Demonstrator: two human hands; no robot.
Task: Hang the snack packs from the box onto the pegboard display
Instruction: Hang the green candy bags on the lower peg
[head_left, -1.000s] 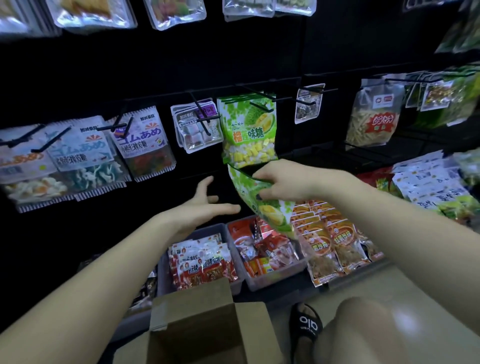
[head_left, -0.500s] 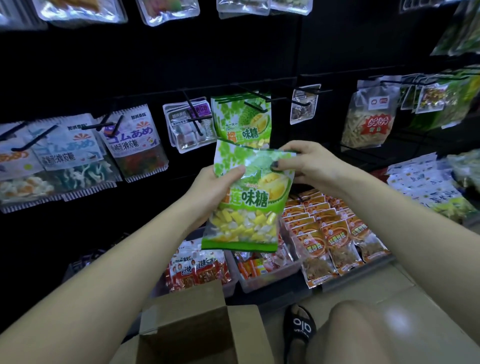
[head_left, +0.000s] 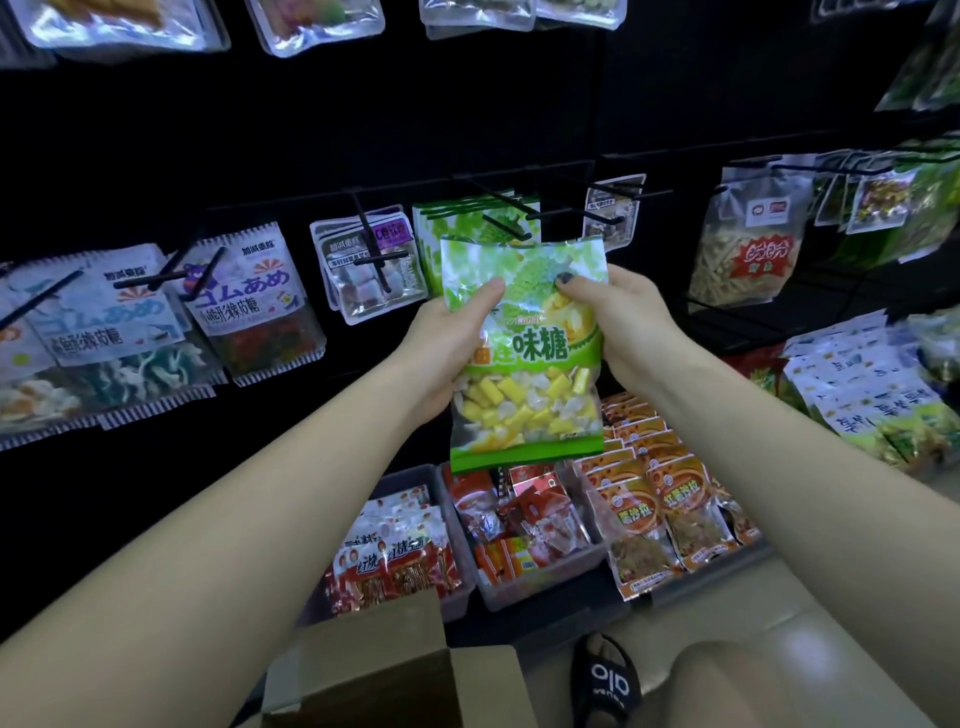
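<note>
A green durian candy pack (head_left: 524, 358) is held upright in front of the black pegboard (head_left: 311, 145). My left hand (head_left: 447, 338) grips its left edge with the thumb on the front. On the right edge, my right hand (head_left: 618, 317) grips it near the top. The pack's top edge sits just below a black peg (head_left: 498, 208) that carries several matching green packs (head_left: 467, 234). The open cardboard box (head_left: 395, 670) stands at the bottom, its inside hidden.
Other pegs hold gummy packs (head_left: 244, 301) at the left, clear packs (head_left: 369, 265) beside the green ones, and a snack bag (head_left: 748, 239) at the right. Grey bins (head_left: 519, 530) of red and orange snacks sit on the low shelf. A sandalled foot (head_left: 608, 680) rests on the floor.
The right hand brought the pack up from low and tilted to upright. The left hand came in and took its left edge. Both hands then raised it toward the peg.
</note>
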